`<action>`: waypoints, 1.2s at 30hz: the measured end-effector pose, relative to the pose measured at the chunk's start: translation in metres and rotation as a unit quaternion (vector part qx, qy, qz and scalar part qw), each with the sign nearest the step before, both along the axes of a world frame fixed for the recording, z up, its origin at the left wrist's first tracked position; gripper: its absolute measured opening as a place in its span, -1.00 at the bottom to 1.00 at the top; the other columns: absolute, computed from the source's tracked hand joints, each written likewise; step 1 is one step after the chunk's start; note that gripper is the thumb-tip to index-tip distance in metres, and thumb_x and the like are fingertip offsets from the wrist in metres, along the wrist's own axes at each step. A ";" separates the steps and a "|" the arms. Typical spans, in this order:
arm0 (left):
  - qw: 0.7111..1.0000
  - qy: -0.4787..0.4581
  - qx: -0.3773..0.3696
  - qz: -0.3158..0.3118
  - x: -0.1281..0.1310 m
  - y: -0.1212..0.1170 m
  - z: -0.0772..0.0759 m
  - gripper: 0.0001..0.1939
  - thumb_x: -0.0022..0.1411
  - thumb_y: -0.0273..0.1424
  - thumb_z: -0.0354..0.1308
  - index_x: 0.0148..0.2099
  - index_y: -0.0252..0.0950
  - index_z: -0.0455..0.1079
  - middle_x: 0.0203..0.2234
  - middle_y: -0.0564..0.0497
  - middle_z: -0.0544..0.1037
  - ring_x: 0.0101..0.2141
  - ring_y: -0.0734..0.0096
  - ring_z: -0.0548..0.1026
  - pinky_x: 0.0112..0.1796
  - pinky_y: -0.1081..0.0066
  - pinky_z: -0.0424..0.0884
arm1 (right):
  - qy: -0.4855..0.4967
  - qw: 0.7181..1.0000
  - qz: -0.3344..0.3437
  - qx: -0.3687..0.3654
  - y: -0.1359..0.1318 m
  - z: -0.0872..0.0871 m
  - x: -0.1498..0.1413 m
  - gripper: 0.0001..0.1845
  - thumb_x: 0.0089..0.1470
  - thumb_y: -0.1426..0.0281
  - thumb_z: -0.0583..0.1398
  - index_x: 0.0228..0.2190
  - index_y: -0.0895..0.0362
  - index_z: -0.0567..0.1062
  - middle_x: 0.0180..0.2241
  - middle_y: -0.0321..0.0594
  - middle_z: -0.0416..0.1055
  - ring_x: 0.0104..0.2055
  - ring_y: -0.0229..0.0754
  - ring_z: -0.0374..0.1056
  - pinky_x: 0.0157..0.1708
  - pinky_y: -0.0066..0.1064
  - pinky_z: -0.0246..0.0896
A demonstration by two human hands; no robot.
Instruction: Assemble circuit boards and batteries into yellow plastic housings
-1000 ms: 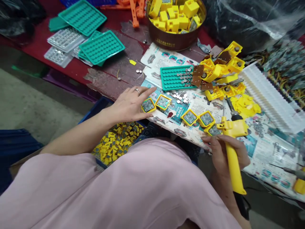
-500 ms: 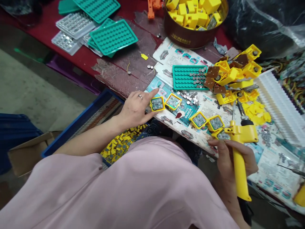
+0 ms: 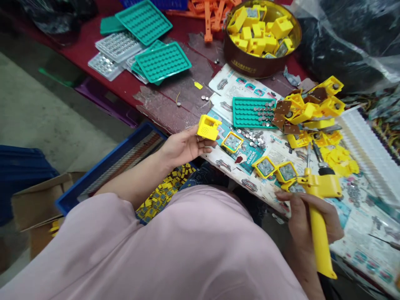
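Note:
My left hand (image 3: 189, 146) grips a small yellow plastic case (image 3: 208, 127), its perforated side facing up, just above the table's front edge. To the right of it a yellow case with a grey insert (image 3: 232, 142) lies on the printed sheet. My right hand (image 3: 315, 212) is wrapped around a yellow hot glue gun (image 3: 319, 225), whose nozzle end points toward the far side of the table. Beside the gun lie more yellow cases with grey inserts (image 3: 265, 167). Loose button cells (image 3: 254, 137) are scattered before a green tray (image 3: 250, 112) partly filled with them.
A round brown tin (image 3: 259, 66) of yellow cases stands at the back. Yellow housings (image 3: 308, 106) pile up at right, beside white strips (image 3: 368, 154). Green trays (image 3: 164, 62) are stacked at left. A blue crate (image 3: 103, 168) with yellow pieces sits below the table edge.
My left hand has picked up the left yellow case from the sheet and turned it over. My right hand keeps its hold on the glue gun. The view has shifted slightly.

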State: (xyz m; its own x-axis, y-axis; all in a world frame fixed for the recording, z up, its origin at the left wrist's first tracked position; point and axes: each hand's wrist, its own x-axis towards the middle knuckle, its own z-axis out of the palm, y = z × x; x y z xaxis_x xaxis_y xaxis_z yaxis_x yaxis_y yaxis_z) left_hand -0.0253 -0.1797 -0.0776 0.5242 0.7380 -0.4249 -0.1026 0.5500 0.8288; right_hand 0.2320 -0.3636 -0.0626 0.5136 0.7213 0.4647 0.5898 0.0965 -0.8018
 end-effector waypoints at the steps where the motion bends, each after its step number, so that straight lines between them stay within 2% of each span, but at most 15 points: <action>1: 1.000 -0.014 -0.022 0.002 0.001 0.000 0.000 -0.41 0.30 0.02 -0.02 0.18 -0.28 0.33 0.10 -0.24 0.51 0.04 0.09 0.53 -0.03 0.15 0.47 | 0.001 1.000 -0.002 0.001 -0.001 0.000 0.001 -0.85 0.01 0.50 0.35 -0.34 0.14 0.51 -0.49 -0.41 0.58 -0.46 -0.25 0.55 -0.35 -0.43 0.46; 6: 0.998 -0.061 -0.034 -0.007 0.002 -0.005 -0.001 -0.50 0.28 -0.14 0.07 0.21 -0.18 0.29 0.16 -0.16 0.48 0.06 0.17 0.53 0.00 0.18 0.45 | -0.021 0.999 -0.033 -0.028 -0.007 -0.003 0.005 -0.83 0.00 0.43 0.38 -0.35 0.14 0.49 -0.53 -0.42 0.57 -0.48 -0.24 0.54 -0.40 -0.43 0.44; 11: 0.995 -0.057 -0.063 -0.051 -0.004 -0.004 -0.001 -0.44 0.28 -0.06 -0.03 0.22 -0.22 0.32 0.11 -0.22 0.52 0.08 0.08 0.52 0.01 0.09 0.43 | -0.033 0.997 -0.045 -0.050 -0.008 -0.005 0.006 -0.81 0.05 0.32 0.35 -0.35 0.13 0.47 -0.54 -0.42 0.56 -0.47 -0.20 0.55 -0.37 -0.37 0.49; 15: 0.994 -0.046 -0.073 -0.061 -0.005 -0.003 -0.001 -0.42 0.28 -0.04 -0.08 0.18 -0.25 0.38 0.08 -0.24 0.54 0.05 0.06 0.53 0.00 0.05 0.43 | -0.014 1.000 -0.011 -0.017 -0.006 -0.005 0.006 -0.83 0.00 0.41 0.37 -0.35 0.13 0.49 -0.53 -0.43 0.57 -0.48 -0.21 0.55 -0.40 -0.40 0.46; 18: 0.995 -0.035 -0.064 -0.073 -0.004 -0.003 0.000 -0.42 0.27 -0.05 -0.07 0.17 -0.26 0.38 0.05 -0.25 0.55 -0.01 0.08 0.56 -0.04 0.08 0.45 | -0.005 1.000 -0.011 -0.014 -0.006 -0.005 0.006 -0.83 0.00 0.43 0.37 -0.33 0.12 0.50 -0.52 -0.42 0.58 -0.46 -0.20 0.55 -0.39 -0.38 0.47; 21: 0.997 -0.008 -0.006 -0.074 -0.008 0.001 0.002 -0.36 0.26 0.03 -0.05 0.20 -0.27 0.34 0.01 -0.25 0.57 -0.07 0.09 0.58 -0.12 0.12 0.48 | -0.021 0.999 -0.022 -0.022 -0.006 -0.006 0.007 -0.84 0.04 0.36 0.36 -0.35 0.11 0.48 -0.53 -0.42 0.56 -0.47 -0.21 0.55 -0.37 -0.37 0.48; 23: 0.992 0.041 0.106 -0.053 -0.014 0.008 0.003 -0.28 0.20 0.07 0.05 0.28 -0.24 0.25 0.03 -0.21 0.55 -0.08 0.09 0.56 -0.13 0.14 0.48 | -0.030 0.999 -0.023 -0.033 -0.007 -0.006 0.007 -0.84 0.07 0.33 0.34 -0.36 0.11 0.47 -0.54 -0.41 0.55 -0.48 -0.22 0.54 -0.36 -0.37 0.48; 25: 0.956 0.134 0.257 -0.036 -0.021 0.016 0.004 -0.16 0.14 0.06 0.18 0.36 -0.20 0.12 0.07 -0.16 0.51 -0.05 0.09 0.53 -0.08 0.15 0.46 | -0.038 0.998 -0.025 -0.043 -0.008 -0.006 0.007 -0.83 0.08 0.32 0.34 -0.36 0.11 0.47 -0.54 -0.40 0.55 -0.48 -0.22 0.54 -0.36 -0.38 0.48; 26: 0.921 0.196 0.333 -0.042 -0.024 0.021 0.005 -0.12 0.12 0.04 0.22 0.38 -0.22 0.10 0.09 -0.15 0.50 -0.03 0.07 0.51 -0.04 0.13 0.44 | -0.040 0.998 -0.027 -0.048 -0.008 -0.006 0.007 -0.83 0.08 0.32 0.33 -0.36 0.12 0.47 -0.54 -0.39 0.55 -0.48 -0.22 0.54 -0.35 -0.38 0.48; 29: 0.776 0.367 0.503 -0.099 -0.025 0.028 0.005 -0.22 0.15 -0.01 0.20 0.32 -0.29 0.23 0.09 -0.18 0.49 0.06 -0.04 0.43 0.12 0.01 0.30 | -0.031 0.997 -0.027 -0.058 -0.009 -0.005 0.006 -0.84 0.09 0.32 0.32 -0.35 0.11 0.47 -0.52 -0.37 0.56 -0.45 -0.20 0.55 -0.35 -0.36 0.49; 31: 0.702 0.411 0.567 -0.129 -0.018 0.028 0.004 -0.32 0.19 -0.06 0.16 0.27 -0.28 0.30 0.15 -0.21 0.45 0.16 -0.08 0.35 0.19 -0.03 0.20 | -0.022 0.998 -0.022 -0.057 -0.008 -0.005 0.006 -0.85 0.10 0.32 0.32 -0.34 0.11 0.47 -0.51 -0.36 0.56 -0.45 -0.20 0.55 -0.35 -0.35 0.50; 33: 0.673 0.406 0.601 -0.148 -0.005 0.024 0.002 -0.35 0.21 -0.08 0.14 0.28 -0.24 0.28 0.22 -0.20 0.39 0.24 -0.04 0.28 0.24 -0.04 0.11 | -0.014 0.999 -0.011 -0.045 -0.008 -0.006 0.006 -0.87 0.09 0.35 0.32 -0.33 0.10 0.48 -0.51 -0.37 0.56 -0.46 -0.20 0.55 -0.36 -0.34 0.51; 36: 0.662 0.370 0.622 -0.194 0.016 0.021 0.000 -0.34 0.24 -0.08 0.14 0.32 -0.19 0.22 0.25 -0.15 0.38 0.28 -0.01 0.22 0.30 -0.07 -0.06 | -0.013 0.999 0.007 -0.038 -0.008 -0.008 0.009 -0.88 0.09 0.38 0.32 -0.31 0.10 0.49 -0.50 -0.38 0.57 -0.47 -0.21 0.55 -0.39 -0.38 0.51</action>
